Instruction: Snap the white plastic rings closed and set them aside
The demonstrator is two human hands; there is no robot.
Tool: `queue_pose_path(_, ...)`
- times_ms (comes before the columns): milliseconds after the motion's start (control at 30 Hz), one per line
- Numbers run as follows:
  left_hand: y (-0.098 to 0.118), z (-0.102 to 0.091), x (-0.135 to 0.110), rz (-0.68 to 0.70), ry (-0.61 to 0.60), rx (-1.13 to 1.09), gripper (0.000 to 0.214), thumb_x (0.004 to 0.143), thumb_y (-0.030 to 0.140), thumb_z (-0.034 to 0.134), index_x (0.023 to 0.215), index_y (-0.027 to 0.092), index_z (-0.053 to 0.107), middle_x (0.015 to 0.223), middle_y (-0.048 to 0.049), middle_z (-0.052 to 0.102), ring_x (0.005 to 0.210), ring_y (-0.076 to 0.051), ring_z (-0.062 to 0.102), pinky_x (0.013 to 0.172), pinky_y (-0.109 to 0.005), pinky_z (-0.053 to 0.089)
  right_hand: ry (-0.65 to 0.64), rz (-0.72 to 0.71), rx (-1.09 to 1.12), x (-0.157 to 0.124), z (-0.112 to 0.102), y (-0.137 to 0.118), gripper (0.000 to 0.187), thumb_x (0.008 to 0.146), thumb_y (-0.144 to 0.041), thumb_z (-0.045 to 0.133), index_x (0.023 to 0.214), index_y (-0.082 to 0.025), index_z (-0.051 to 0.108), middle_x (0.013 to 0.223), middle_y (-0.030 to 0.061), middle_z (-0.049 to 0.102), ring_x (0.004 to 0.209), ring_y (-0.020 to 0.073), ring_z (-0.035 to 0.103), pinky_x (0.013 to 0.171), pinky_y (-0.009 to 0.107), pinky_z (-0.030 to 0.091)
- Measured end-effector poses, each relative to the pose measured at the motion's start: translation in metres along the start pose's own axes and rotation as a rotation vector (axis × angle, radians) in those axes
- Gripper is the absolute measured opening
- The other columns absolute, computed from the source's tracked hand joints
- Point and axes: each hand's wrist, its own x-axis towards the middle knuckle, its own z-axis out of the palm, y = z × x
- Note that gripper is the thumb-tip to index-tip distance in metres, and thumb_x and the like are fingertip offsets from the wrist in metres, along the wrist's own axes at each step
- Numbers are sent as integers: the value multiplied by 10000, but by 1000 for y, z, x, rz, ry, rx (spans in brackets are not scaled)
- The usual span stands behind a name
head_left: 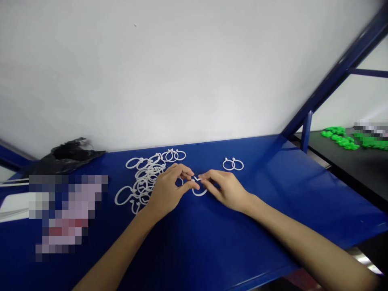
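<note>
Between my two hands, just above the blue tabletop, is a white plastic ring [199,193] whose two ends part at the top. My left hand [170,186] pinches one end between thumb and fingers. The other end is pinched in my right hand [226,187]. Left of my left hand lies a loose pile of similar white rings [142,173], partly hidden behind that hand. Two more white rings [233,164] overlap on the table beyond my right hand.
The blue table [194,250] meets a pale wall [194,72] at the back. At the left are a black plastic bag [69,155] and a white stack [15,206]. A blue metal frame [307,129] rises at the right, beside a dark surface with green pieces [341,138].
</note>
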Motion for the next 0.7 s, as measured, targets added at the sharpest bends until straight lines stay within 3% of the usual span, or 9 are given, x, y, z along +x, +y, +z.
queue_pose_path(233,0,0,-2,86,5,49,132,816,292,736,765,235,629,736,50,667,697,-128,626,685,-278,501,-97,-43,51,1,-3,-2,153,1014,-230,466,1015,-177,609,971,59,714,832,147,680,751,283,542)
queue_pose_path(700,11,-6,-3,206,2,77,233,883,319,674,686,224,595,692,48,650,700,-134,579,715,-293,455,-103,-198,17,-1,-9,-9,229,1042,-248,420,1049,-158,630,915,68,691,832,156,615,761,289,509)
